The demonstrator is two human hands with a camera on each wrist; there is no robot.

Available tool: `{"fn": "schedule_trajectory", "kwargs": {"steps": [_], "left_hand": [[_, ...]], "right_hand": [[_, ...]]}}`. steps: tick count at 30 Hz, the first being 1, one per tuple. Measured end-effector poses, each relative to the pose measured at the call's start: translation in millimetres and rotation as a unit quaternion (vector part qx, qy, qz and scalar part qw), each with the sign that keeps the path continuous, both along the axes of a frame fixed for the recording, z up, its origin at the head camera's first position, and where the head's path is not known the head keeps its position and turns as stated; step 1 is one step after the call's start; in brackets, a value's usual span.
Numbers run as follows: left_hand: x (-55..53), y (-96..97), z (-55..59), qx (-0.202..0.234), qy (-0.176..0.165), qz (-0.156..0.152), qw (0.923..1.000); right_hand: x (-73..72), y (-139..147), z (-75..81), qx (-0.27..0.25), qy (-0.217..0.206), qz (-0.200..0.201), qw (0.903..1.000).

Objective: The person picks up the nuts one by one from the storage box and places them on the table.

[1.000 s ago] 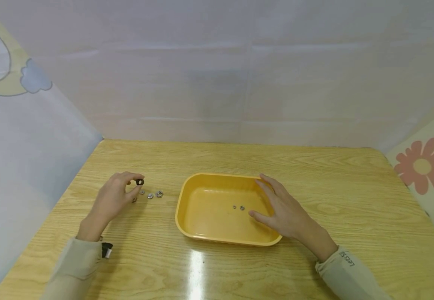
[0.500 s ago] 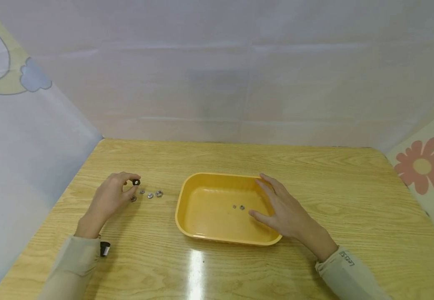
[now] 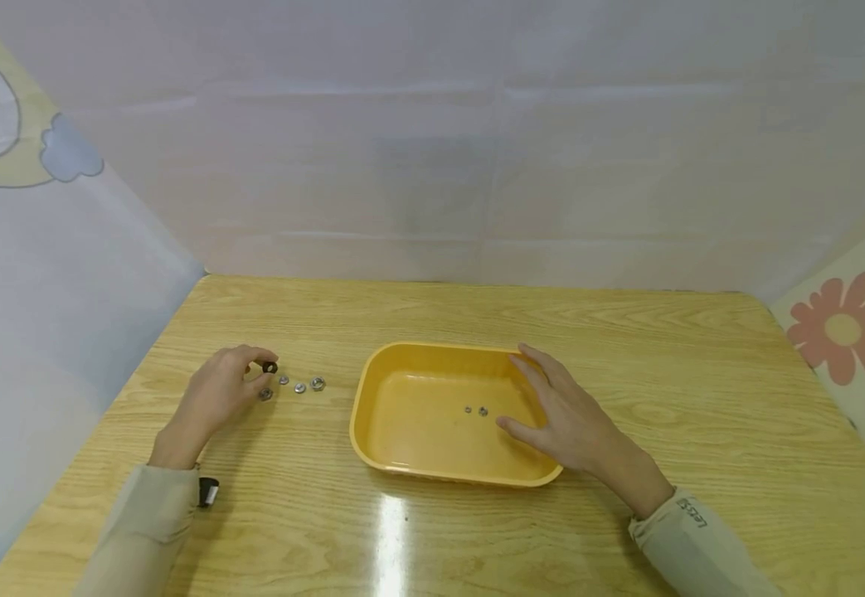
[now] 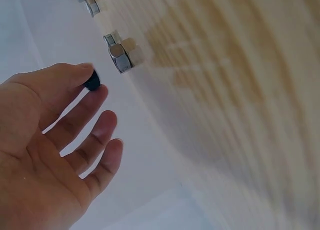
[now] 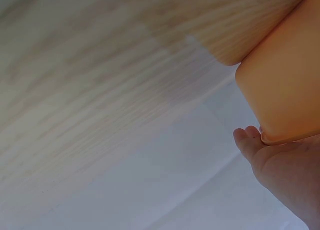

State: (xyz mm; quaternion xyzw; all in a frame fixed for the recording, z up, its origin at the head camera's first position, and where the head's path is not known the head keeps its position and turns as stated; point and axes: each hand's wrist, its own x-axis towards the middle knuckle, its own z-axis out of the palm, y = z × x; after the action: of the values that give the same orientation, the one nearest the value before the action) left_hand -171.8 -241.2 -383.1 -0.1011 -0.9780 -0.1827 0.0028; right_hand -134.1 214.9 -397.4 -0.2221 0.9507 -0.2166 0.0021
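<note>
My left hand [image 3: 211, 398] is raised over the left part of the table and pinches a black nut [image 3: 270, 366] between thumb and index finger. The left wrist view shows this black nut [image 4: 92, 81] at the fingertips, with the other fingers [image 4: 100, 125] spread. Just below and right of that hand lie several silver nuts [image 3: 318, 384] on the wood. My right hand [image 3: 570, 423] rests over the right rim of a yellow tray [image 3: 447, 481], fingers spread and thumb reaching over the inside. Two small nuts [image 3: 483, 411] sit on the tray floor.
The wooden table [image 3: 663, 356] runs back to a pale cloth wall [image 3: 432, 166]. Patterned side walls stand left and right, the right one with a pink flower [image 3: 843, 327]. A black strap [image 3: 208, 492] shows at the left wrist.
My left hand has drawn slightly left and down with the black nut, uncovering more of the silver nut beneath it. My right hand and the tray have stayed put.
</note>
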Motion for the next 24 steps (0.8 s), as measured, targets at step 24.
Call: {"fn": "schedule_trajectory", "kwargs": {"steps": [24], "left_hand": [[-5.3, -6.7, -2.0, -0.039, -0.041, 0.013, 0.9983]], "right_hand": [[0.7, -0.2, 1.0, 0.001, -0.005, -0.002, 1.0]]}}
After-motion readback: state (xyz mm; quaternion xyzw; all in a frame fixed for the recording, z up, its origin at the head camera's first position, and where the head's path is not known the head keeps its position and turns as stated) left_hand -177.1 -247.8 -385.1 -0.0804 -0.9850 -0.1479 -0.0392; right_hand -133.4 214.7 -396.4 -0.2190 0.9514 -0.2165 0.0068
